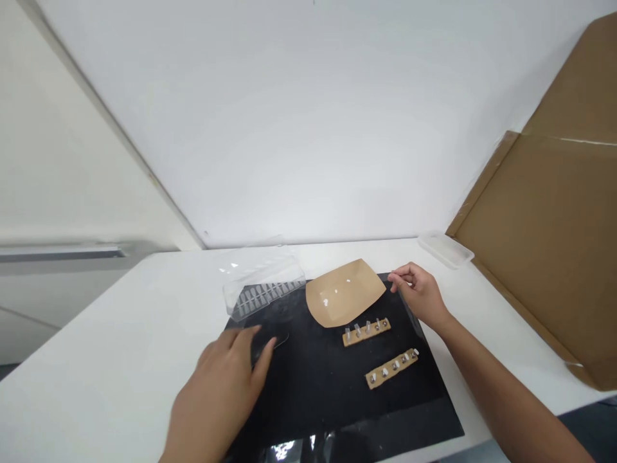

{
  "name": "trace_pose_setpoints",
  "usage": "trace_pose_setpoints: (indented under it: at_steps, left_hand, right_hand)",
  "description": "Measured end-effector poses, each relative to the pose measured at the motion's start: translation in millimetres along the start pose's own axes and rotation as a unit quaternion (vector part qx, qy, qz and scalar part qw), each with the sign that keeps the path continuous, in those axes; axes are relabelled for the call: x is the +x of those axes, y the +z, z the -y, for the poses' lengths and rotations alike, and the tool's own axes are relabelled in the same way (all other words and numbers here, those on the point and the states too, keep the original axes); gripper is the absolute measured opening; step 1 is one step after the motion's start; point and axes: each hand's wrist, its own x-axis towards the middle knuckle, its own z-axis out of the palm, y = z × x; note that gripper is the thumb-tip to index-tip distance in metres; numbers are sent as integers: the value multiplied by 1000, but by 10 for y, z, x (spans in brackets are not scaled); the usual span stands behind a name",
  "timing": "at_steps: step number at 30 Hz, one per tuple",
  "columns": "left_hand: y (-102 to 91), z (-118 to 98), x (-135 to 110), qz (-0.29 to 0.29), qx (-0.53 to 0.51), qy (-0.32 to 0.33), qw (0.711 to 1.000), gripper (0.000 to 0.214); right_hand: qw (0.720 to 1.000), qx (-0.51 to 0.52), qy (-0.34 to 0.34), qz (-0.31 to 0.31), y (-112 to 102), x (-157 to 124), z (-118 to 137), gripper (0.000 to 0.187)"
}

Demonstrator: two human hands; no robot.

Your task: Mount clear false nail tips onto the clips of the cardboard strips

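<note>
A black mat [337,399] lies on the table, and a tan paper tray [342,294] sits at its far edge. In front of the tray are two wooden strips [366,332] [391,368], each with a row of small tips on metal pins. At the mat's far left corner sits a transparent plastic case [263,286] of pale nail tips. My left hand [216,386] spreads over the mat's near left, around a small dark, thin-edged piece [268,344] that it partly hides. My right hand [418,294] rests at the mat's far right edge, fingers curled, nearest the paper tray.
The white table [96,360] meets a white wall at the back. A shallow translucent plastic tray [446,249] stands at the far right of the table, and a large brown cardboard sheet [544,225] leans at the right.
</note>
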Motion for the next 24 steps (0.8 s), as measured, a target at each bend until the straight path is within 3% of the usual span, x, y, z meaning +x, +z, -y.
trace_pose_setpoints:
  at_steps: [2,5,10,15,20,24]
  left_hand:
    - [75,117,-121,17,71,-4,997,68]
    - [139,142,-221,50,119,-16,991,61]
    - [64,68,-246,88,126,-27,988,50]
    - [-34,68,-200,137,105,-19,985,42]
    - [-301,-112,70,191,72,-1,979,37]
    - [-461,-493,488,88,65,81,991,35]
  right_hand:
    - [1000,-13,-1,-18,-17,0,27,29]
    - [999,-33,-13,-26,-38,-4,66,26]
    - [996,-61,-34,-48,-37,0,63,21]
    - [991,-50,-41,-120,8,-64,132,24]
    - [988,-22,-79,-135,75,-139,250,21]
    - [985,-55,-113,-121,129,-150,251,17]
